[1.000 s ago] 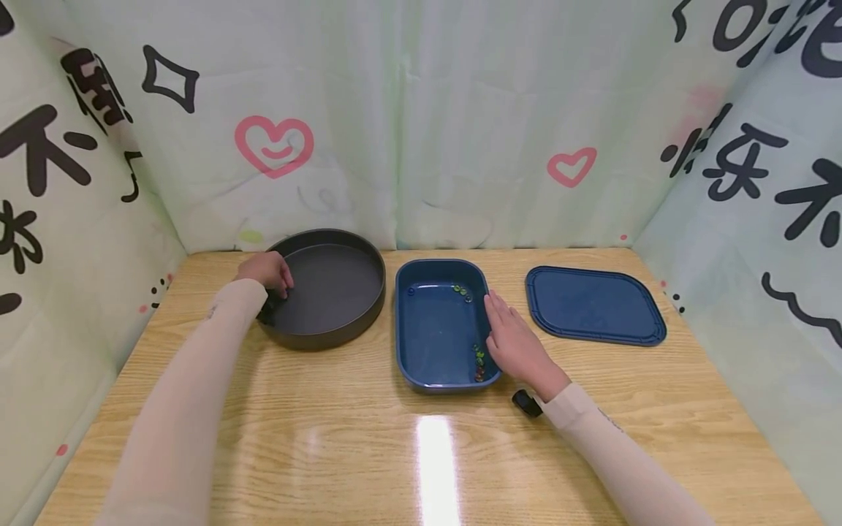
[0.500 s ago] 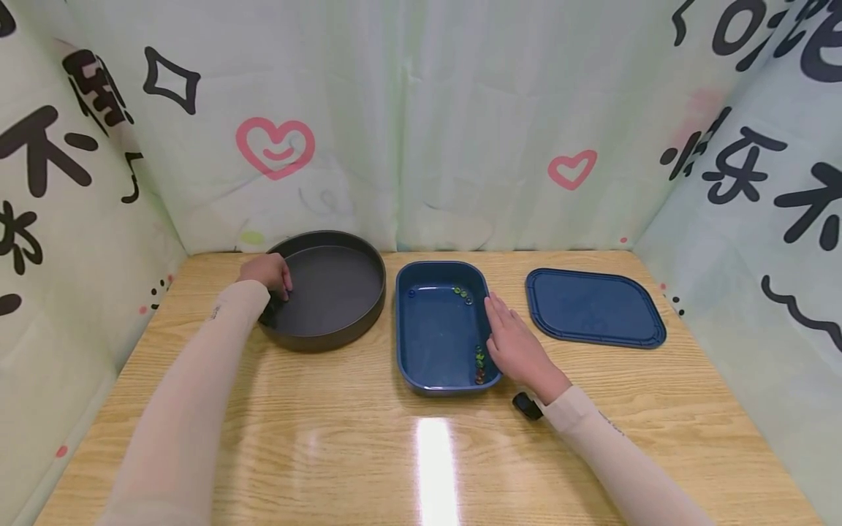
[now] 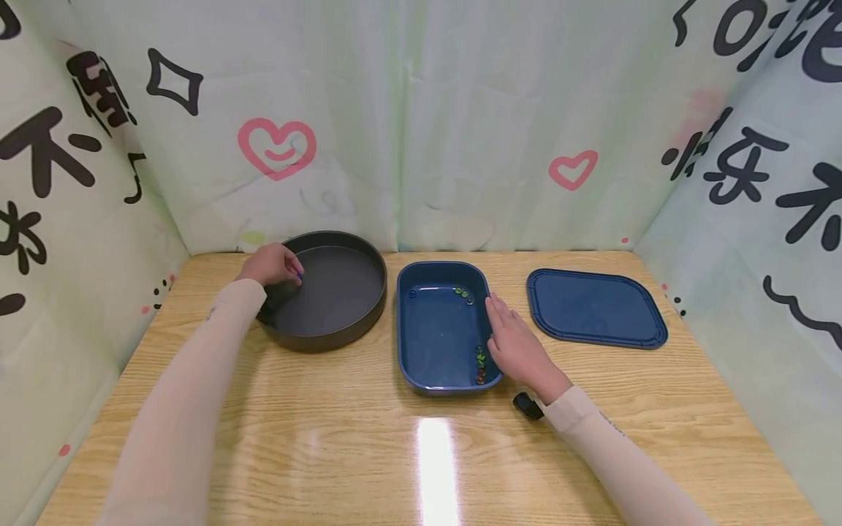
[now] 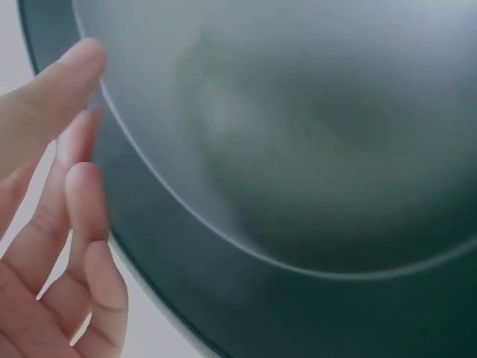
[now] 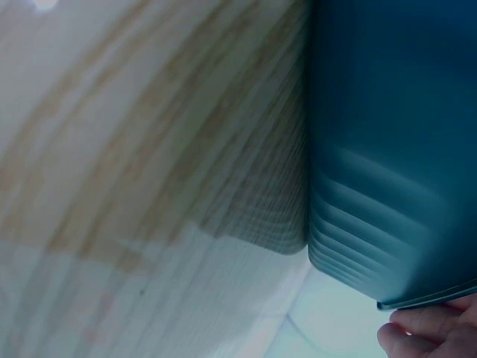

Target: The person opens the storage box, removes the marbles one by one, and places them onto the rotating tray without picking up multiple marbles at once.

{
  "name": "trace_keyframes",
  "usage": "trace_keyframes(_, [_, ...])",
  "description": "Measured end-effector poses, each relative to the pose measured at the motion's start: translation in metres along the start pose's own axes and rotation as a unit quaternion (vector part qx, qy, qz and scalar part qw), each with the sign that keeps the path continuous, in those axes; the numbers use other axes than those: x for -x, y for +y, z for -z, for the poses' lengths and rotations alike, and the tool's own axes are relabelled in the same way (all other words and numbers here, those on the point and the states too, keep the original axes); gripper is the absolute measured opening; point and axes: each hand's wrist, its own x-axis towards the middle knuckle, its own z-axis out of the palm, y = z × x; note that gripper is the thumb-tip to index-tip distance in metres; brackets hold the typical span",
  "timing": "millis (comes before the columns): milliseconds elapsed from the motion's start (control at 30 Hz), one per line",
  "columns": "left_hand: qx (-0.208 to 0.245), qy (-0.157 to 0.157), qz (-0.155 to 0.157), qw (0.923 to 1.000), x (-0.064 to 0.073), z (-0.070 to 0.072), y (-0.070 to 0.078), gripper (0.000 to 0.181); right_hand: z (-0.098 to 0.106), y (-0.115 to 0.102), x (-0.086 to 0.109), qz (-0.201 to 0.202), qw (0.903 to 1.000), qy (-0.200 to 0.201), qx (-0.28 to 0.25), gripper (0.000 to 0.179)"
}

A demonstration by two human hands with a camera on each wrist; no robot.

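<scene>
My left hand (image 3: 271,264) is over the left side of a round dark pan (image 3: 335,292), pinching a small blue marble (image 3: 300,276) between thumb and fingertips. In the left wrist view the thumb and fingers come together above the pan's side wall, and the marble is mostly hidden. With straight fingers, my right hand (image 3: 516,343) rests along the right rim of a deep blue rectangular container (image 3: 430,336). Inside that container lie green marbles (image 3: 461,291) at the back, a brown marble (image 3: 480,376) with others near the front right corner, and a blue marble (image 3: 412,294) at the back left.
A flat blue lid (image 3: 595,307) lies on the wooden table (image 3: 342,446) to the right of the container. Printed curtains (image 3: 421,131) stand along the table's back and both sides. A black wrist device (image 3: 528,406) sits under my right wrist.
My left hand has risen slightly and moved right from the pan's side, and the blue marble now shows in its fingertips. The right hand and the container stay put.
</scene>
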Motion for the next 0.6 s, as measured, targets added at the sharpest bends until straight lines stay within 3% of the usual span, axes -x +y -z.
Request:
trace_keyframes(300, [0.071,0.057,-0.048,0.9947,0.005,-0.001,0.026,0.02,0.001,0.0,0.002,0.006,0.9999,0.01,-0.01,0.06])
trace_keyframes(600, [0.121,0.086,-0.076,0.986,0.011,-0.003,0.063,0.022,0.0,0.0,0.0,-0.002,0.9999,-0.01,0.006,0.059])
